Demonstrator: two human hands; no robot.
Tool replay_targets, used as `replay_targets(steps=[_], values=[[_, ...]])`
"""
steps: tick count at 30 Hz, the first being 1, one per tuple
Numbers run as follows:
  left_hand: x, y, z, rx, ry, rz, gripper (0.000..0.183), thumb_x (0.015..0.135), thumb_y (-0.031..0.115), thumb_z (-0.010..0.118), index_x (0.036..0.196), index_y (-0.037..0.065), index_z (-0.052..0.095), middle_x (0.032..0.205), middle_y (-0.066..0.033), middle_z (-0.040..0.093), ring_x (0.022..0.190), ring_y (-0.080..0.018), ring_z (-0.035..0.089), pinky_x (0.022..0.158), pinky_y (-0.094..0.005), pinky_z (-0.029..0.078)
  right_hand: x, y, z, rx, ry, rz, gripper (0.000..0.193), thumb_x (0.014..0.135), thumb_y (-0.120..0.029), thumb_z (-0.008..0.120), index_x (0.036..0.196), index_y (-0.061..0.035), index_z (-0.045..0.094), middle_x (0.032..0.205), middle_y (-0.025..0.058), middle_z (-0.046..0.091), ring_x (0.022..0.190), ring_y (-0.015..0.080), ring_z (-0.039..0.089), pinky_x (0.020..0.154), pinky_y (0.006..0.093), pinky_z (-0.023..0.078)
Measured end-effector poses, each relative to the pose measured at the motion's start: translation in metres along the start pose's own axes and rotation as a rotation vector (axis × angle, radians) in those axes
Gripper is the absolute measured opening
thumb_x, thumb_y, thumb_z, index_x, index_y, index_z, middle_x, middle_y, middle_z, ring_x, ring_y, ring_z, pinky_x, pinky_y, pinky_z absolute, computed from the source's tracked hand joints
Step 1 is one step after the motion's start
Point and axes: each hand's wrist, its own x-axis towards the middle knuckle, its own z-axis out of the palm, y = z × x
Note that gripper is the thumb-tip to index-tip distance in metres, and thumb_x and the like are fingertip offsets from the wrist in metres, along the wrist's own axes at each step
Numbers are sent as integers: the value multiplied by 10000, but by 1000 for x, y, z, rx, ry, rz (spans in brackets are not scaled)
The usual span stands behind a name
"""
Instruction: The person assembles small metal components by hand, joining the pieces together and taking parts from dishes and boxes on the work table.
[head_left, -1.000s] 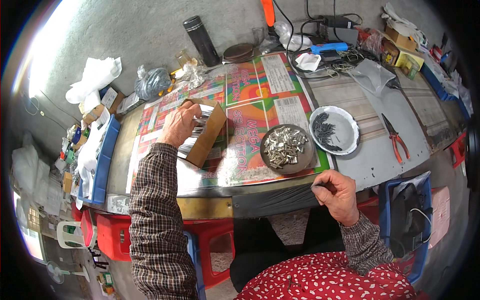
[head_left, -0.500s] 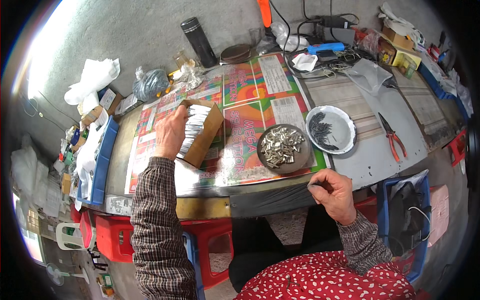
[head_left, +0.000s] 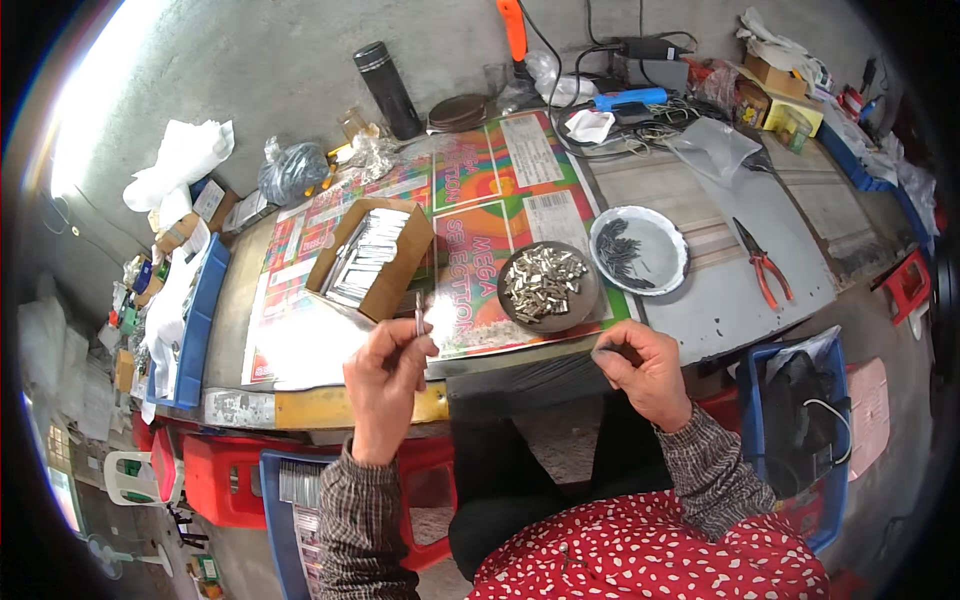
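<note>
My left hand is raised at the table's near edge, thumb and fingers pinching a slim metal piece that points upward. Behind it stands an open cardboard box filled with thin silvery strips. My right hand hovers in front of the table edge, its fingers curled to the thumb; whatever they hold is hidden. A round dish of short metal sleeves lies between and beyond the hands. Touching its right side is a white bowl with thin dark grey pieces in it.
Red-handled pliers lie on the right of the table. At the back are a black flask, a blue-handled tool and tangled cables. A blue bin stands at the left edge; another blue crate sits lower right.
My left hand has come out of the cardboard box toward me, now pinching a slim metal piece. My right hand stays nearly in place, fingers still curled. The whole view has shifted slightly.
</note>
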Motion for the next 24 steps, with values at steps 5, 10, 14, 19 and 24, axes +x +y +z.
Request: replay_targets(steps=[5,10,14,19,24], values=[[-51,23,16,140,14,136,108,744,-18,656,846,0,626,677,-62,625,515,-85,517,468,-214,410,2,1,-1,2,1,58,81,827,-68,614,874,-12,581,668,-54,498,586,2,420,507,172,344],[-91,63,23,122,-70,523,179,661,-53,671,828,10,654,728,-125,649,602,-207,647,508,-254,486,3,-5,3,-44,7,18,79,839,-77,604,873,-11,578,660,-59,478,584,1,391,503,170,329],[-106,97,12,64,-179,674,207,595,-32,614,796,-25,662,735,-150,636,603,-250,606,553,-330,486,3,-5,3,-3,-18,5,95,841,-84,610,868,0,573,664,-56,483,584,7,397,501,180,337],[-105,95,28,-189,-173,1019,251,586,90,636,770,-80,638,678,-205,595,468,-194,539,438,-289,434,1,-3,0,-47,-10,-45,96,842,-83,610,863,3,576,667,-45,497,590,10,408,507,183,351],[-109,107,18,-172,-323,977,185,631,33,634,777,-80,624,707,-212,600,477,-205,541,457,-303,450,-3,-7,-7,-21,12,-23,102,832,-85,617,851,8,579,655,-37,503,595,15,417,515,188,363]])
